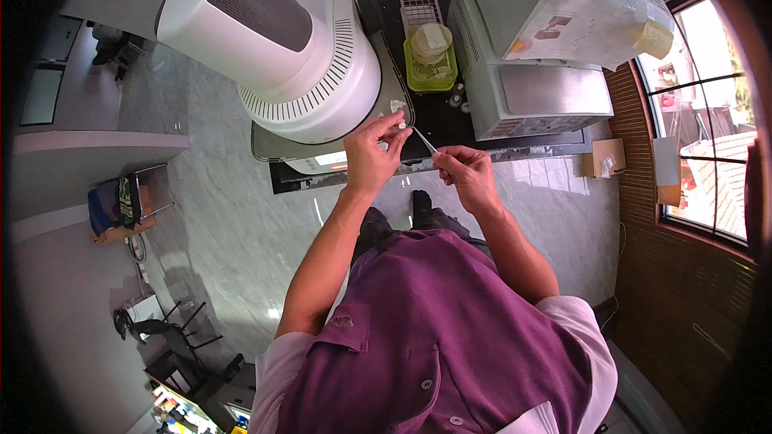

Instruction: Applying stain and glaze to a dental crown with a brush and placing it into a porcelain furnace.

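My left hand (373,157) pinches a small whitish piece (401,124) between thumb and fingertips, over the front edge of the black worktop. Its exact kind is too small to make out. My right hand (469,176) is closed on a thin, silvery metal hand tool (423,140). The tool slants up to the left, and its tip reaches the piece at my left fingertips; whether they touch, I cannot tell. Just beyond my left fingers shows another small pale bit (396,105).
A large white machine with a mesh-covered head (233,24) stands at the left of the black worktop (438,112). Behind my hands, a yellow-green basket (432,83) holds round, pale discs. At the right stands a grey boxy machine (555,90), with small dark bottles (457,100) beside it.
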`<state>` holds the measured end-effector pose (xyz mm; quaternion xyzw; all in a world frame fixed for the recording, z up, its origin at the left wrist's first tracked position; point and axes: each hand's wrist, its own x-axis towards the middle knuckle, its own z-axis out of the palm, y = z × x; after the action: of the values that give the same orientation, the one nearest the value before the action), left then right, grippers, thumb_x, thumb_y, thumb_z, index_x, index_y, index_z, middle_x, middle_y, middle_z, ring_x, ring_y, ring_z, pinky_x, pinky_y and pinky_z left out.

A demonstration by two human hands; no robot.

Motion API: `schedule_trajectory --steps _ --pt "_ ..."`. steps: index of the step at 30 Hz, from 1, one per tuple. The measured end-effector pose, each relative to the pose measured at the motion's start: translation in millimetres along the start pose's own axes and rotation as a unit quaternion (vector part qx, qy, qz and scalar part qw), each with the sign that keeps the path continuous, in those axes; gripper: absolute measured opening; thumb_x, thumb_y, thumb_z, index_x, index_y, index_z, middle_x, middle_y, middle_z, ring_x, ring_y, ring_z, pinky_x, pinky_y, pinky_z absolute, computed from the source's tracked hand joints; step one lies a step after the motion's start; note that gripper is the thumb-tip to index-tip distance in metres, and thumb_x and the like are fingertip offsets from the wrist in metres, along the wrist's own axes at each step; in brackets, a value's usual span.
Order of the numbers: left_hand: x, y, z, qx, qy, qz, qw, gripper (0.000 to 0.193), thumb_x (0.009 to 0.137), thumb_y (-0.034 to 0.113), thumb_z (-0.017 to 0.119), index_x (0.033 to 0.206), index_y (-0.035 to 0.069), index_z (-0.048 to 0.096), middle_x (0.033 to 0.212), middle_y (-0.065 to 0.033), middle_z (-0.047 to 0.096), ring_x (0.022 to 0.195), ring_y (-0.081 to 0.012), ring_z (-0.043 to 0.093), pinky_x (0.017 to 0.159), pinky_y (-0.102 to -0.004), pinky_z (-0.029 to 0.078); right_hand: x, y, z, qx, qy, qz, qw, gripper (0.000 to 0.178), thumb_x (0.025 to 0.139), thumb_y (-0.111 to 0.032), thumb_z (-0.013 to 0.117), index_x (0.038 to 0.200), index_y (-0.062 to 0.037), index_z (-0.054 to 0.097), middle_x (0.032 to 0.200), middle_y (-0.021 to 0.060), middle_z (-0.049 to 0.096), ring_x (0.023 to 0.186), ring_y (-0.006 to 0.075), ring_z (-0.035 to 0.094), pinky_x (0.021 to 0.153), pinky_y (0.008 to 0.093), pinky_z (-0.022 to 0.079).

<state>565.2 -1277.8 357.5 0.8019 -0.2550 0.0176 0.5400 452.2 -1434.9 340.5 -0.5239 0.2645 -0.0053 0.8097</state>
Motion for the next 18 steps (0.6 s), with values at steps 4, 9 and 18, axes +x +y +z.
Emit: schedule_trajectory --steps 4,9,18 --pt "0.8 -0.5 -1.0 0.006 -0.009 0.008 1.0 0.024 0.081 0.001 0.078 0.104 -0.001 0.072 0.087 -0.0114 0.072 0.069 -0.0162 0.071 0.06 -0.026 0.054 -0.1 0.1 0.0 -0.003 0.001 0.002 1.0 0.013 0.089 -0.011 0.071 0.092 0.0017 0.073 0.075 0.0028 0.066 0.061 0.0072 0.054 0.055 0.0231 0.044" --pt "0.0 -0.4 -0.7 0.004 0.005 0.003 1.0 0.023 0.081 0.001 0.078 0.103 -0.001 0.072 0.084 -0.0111 0.071 0.067 -0.0162 0.07 0.06 -0.0261 0.053 0.1 -0.2 0.2 -0.002 -0.003 -0.002 1.0 0.012 0.089 -0.01 0.071 0.091 0.0014 0.072 0.075 0.0035 0.066 0.061 0.0072 0.055 0.055 0.0231 0.044" --pt "-19.4 -0.5 -10.3 -0.053 -0.015 -0.119 0.991 0.015 0.096 0.014 0.061 0.09 0.0 0.064 0.072 -0.0044 0.062 0.059 -0.0106 0.057 0.055 -0.0259 0.045 5.6 5.2 -21.6 0.003 0.036 0.015 0.999 0.014 0.088 -0.013 0.071 0.093 0.0 0.071 0.075 0.0029 0.066 0.061 0.0073 0.055 0.055 0.0231 0.043"
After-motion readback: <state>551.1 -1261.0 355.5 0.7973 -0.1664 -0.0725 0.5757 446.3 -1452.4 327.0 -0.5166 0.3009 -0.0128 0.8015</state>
